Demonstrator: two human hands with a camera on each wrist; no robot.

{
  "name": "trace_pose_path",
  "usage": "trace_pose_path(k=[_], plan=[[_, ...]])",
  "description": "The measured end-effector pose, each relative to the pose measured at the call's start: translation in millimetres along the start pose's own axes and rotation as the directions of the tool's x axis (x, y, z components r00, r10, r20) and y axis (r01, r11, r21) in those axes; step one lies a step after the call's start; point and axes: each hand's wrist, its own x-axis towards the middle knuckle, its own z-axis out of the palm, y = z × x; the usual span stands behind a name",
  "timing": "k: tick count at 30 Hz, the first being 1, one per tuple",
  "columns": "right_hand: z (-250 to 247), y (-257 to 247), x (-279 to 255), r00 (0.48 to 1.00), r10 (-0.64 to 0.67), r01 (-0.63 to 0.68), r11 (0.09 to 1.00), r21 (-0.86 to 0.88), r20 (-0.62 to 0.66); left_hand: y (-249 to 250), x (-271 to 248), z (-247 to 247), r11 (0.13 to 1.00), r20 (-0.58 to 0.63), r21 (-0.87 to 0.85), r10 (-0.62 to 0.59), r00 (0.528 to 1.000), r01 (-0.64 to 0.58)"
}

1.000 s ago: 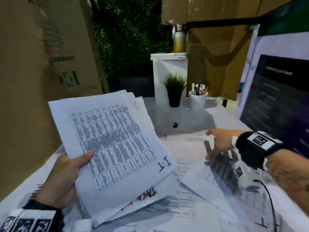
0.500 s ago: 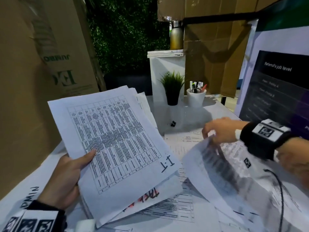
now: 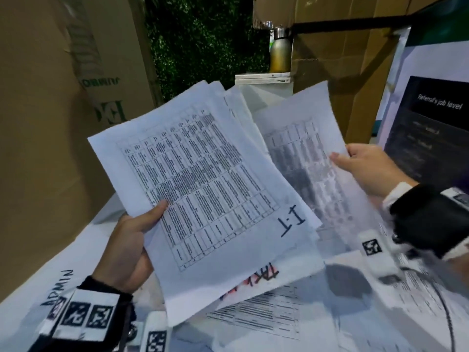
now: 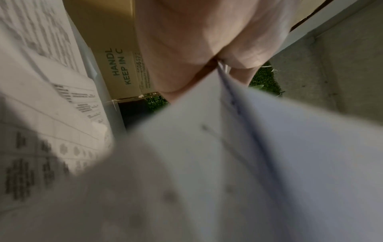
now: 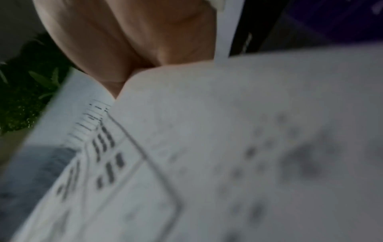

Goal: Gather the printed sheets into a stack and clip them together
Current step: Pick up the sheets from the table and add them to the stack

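Gathering is about halfway, I'd say. The left hand [image 3: 127,240] pinches a fanned bundle of printed sheets [image 3: 203,194] up off the table [image 3: 83,247], thumb pressed on the top page, the one with "I-T" scrawled on it, fingers hidden underneath. The right hand [image 3: 365,168] pinches one more loose sheet [image 3: 304,148] by its right edge, thumb on top, and holds it up just right of the bundle, its left part tucked behind the bundle's right edge.

Best way to do this bit, imo: slide the single page flat against the back of the bundle, then loosen the left thumb a touch and tap the lot on the table so the edges line up, because right now the corners are splayed all over. More printed pages [image 3: 258,316] lie on the table near the person, so those want collecting before any clipping. I can't spot a clip anywhere in these shots.

Container-wise, only a metal bottle [image 3: 280,54] on a white stand [image 3: 264,80] at the far side; what's in it, no idea. Cardboard boxes [image 3: 50,123] wall off the left.
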Motion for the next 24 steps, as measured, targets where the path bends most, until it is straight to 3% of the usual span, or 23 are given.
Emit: trace_pose_path(k=[2,4,8,11,13,16,20,22,24], plan=[[23,6,-11,0.985,0.119,-0.143,0.966,0.217,0.122,-1,1,9,0.999,0.006,0.017,-0.031,1.0,0.031],[44,8,-24,0.96,0.189,-0.25,0.911,0.327,0.207,-5,1,17,0.995,0.004,0.056,-0.082,0.997,0.082],[69,7,-40,0.923,0.159,-0.307,0.853,0.422,0.35,-12,-2,28,0.983,-0.02,0.133,-0.122,0.992,0.124],[72,0,-46,0.892,0.135,-0.358,0.794,0.491,0.431,-13,-4,30,0.976,-0.049,0.215,-0.023,0.999,0.033],[73,-4,-46,0.891,0.07,-0.312,0.813,0.492,0.449,-11,-3,27,0.965,-0.05,0.247,0.1,0.994,-0.085],[77,-9,-46,0.944,-0.032,-0.131,0.878,0.46,0.33,-6,-2,21,0.951,0.02,0.213,0.224,0.974,-0.223],[85,-19,-49,0.953,-0.076,-0.103,0.828,0.551,0.292,-1,-6,17,0.952,0.059,0.297,0.061,0.996,-0.076],[85,-19,-45,0.921,-0.097,-0.096,0.882,0.461,0.376,5,-4,9,0.932,-0.021,0.352,0.095,0.995,-0.081],[80,-15,-40,0.842,-0.091,-0.03,0.976,0.216,0.532,20,-2,2,0.934,-0.098,0.344,0.134,0.986,-0.093]])
